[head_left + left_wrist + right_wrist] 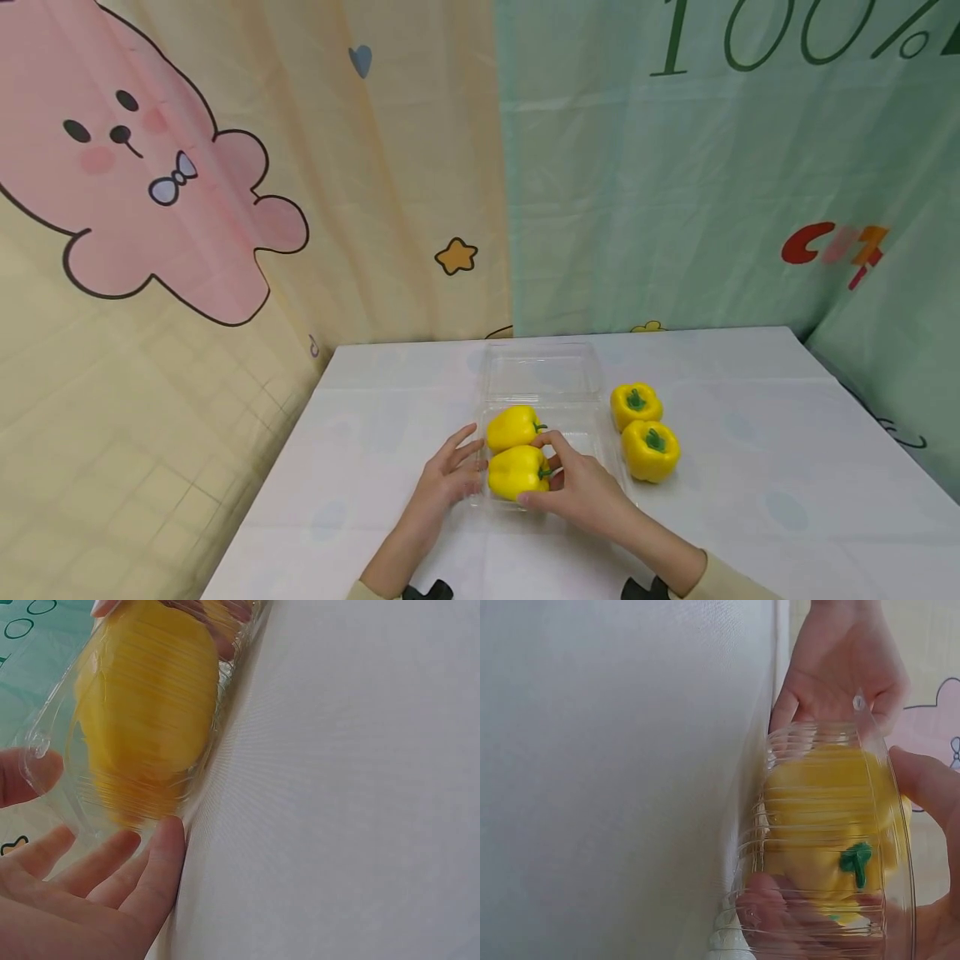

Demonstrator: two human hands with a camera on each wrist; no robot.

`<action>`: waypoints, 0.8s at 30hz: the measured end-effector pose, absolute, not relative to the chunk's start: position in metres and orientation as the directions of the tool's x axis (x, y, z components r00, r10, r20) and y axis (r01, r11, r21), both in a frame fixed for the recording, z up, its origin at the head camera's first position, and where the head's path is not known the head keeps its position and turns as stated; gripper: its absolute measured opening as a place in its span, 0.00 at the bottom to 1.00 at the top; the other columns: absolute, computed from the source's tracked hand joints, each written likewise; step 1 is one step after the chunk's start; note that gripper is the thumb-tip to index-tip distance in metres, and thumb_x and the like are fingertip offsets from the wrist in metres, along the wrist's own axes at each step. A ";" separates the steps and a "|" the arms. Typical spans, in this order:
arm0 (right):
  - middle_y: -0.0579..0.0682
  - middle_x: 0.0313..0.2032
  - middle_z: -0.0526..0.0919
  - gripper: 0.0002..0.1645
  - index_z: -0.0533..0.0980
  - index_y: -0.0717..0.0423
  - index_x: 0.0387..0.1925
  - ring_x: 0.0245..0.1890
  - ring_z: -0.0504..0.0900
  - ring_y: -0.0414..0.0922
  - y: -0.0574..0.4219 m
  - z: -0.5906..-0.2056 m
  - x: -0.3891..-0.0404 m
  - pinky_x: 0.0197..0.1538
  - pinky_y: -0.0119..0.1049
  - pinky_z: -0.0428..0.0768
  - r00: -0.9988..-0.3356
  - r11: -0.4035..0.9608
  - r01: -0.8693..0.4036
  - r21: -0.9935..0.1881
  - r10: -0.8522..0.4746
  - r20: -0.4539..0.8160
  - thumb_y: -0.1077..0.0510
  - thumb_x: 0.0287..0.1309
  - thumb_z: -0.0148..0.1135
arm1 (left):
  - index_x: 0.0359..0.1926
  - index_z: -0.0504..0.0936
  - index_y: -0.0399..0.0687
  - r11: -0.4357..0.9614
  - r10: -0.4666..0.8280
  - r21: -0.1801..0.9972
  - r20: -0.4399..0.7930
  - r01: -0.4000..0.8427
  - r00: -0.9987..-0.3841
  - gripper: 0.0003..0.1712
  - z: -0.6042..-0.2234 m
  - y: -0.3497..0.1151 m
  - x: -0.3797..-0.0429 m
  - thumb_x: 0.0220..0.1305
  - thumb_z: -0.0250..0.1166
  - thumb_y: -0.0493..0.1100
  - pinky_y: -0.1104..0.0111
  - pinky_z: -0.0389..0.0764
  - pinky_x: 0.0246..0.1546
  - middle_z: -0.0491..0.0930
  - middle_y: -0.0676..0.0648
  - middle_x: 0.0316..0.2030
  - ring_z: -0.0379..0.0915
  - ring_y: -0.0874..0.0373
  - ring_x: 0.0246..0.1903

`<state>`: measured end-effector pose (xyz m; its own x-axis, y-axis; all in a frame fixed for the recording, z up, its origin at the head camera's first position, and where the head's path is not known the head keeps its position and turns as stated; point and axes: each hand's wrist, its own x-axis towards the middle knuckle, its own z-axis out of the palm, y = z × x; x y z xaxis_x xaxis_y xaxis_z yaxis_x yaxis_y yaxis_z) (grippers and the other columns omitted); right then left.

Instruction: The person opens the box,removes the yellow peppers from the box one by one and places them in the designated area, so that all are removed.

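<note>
A clear plastic clamshell box [581, 419] lies with its lid [542, 371] folded back. In its left half sit two yellow bell peppers on their sides, a far one [512, 427] and a near one [514, 472], green stems facing right. My right hand [583, 490] grips the near pepper, thumb at the front and fingers behind, partly hidden by the box wall in the right wrist view. Against the outside of the box's left wall rest the fairly straight fingers of my left hand [450, 477]; its thumb is by the rim in the left wrist view.
Right of the box, two more yellow bell peppers stand stem up, one farther back [636, 405] and one nearer [650, 452], close together. A white cloth covers the table [750, 517]. Printed curtains [405, 183] hang behind it and at both sides.
</note>
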<state>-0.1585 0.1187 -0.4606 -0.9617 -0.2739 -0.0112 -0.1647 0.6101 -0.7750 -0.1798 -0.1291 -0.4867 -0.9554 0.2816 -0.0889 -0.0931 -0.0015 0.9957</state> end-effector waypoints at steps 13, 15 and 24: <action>0.49 0.42 0.81 0.43 0.68 0.38 0.60 0.37 0.80 0.43 0.122 -0.459 -0.160 0.37 0.39 0.81 -0.968 0.550 -0.137 -0.824 -0.252 -0.007 0.35 0.45 0.78 | 0.77 0.61 0.57 -0.018 0.275 0.993 -0.105 -0.114 -0.956 0.42 -0.487 -0.129 -0.181 0.64 0.63 0.37 0.63 0.76 0.50 0.65 0.39 0.71 0.71 0.45 0.62; 0.49 0.43 0.81 0.42 0.68 0.39 0.60 0.37 0.80 0.43 0.122 -0.459 -0.160 0.38 0.40 0.82 -0.967 0.536 -0.137 -0.833 -0.253 -0.004 0.36 0.45 0.78 | 0.77 0.60 0.57 -0.021 0.277 0.994 -0.101 -0.111 -0.955 0.42 -0.486 -0.129 -0.181 0.64 0.62 0.37 0.63 0.76 0.50 0.65 0.39 0.71 0.71 0.45 0.63; 0.52 0.51 0.80 0.42 0.68 0.38 0.60 0.41 0.81 0.45 0.125 -0.459 -0.161 0.42 0.42 0.83 -0.960 0.478 -0.136 -0.868 -0.281 -0.004 0.39 0.45 0.79 | 0.78 0.59 0.55 -0.034 0.288 0.994 -0.092 -0.106 -0.953 0.40 -0.485 -0.130 -0.179 0.67 0.61 0.38 0.61 0.77 0.52 0.64 0.38 0.72 0.70 0.43 0.63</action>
<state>-0.1608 0.1252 -0.4587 -0.9596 -0.2812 -0.0043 -0.1360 0.4776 -0.8680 -0.1794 -0.1302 -0.4852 -0.9532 0.2881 -0.0919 -0.1062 -0.0345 0.9937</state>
